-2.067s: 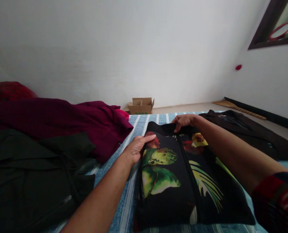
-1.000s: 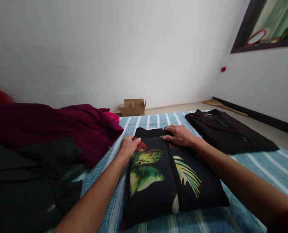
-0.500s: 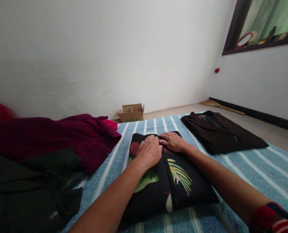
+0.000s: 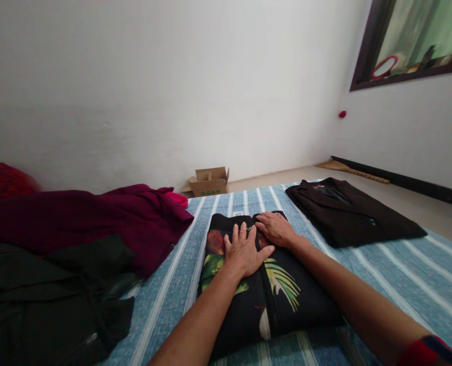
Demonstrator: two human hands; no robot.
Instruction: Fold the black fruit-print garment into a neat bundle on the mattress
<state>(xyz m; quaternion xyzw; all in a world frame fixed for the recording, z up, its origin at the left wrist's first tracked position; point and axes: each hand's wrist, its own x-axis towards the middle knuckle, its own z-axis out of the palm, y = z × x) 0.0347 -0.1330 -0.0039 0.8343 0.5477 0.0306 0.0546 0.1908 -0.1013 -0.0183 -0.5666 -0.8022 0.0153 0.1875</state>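
Observation:
A folded black garment (image 4: 244,310) with green leaf prints and a zip down its middle lies on the blue striped bed cover (image 4: 160,305). My left hand (image 4: 244,251) rests flat on its upper left part, fingers spread and thumb pointing right across the zip. Close beside it, my right hand (image 4: 274,227) lies on the garment's top right part near the collar, its fingers stretched out toward the zip. Neither hand grips anything visible.
A folded dark brown garment (image 4: 348,213) lies at the right. Purple clothing (image 4: 96,218) and a dark green garment (image 4: 38,300) are piled at the left. Behind the bed stand a cardboard box (image 4: 210,184) and a wooden-handled item (image 4: 351,170) on the floor.
My left hand has opened from a bent-finger pose near the zip, spread flat and moved slightly down. My right hand stays near the collar. The view has shifted a little.

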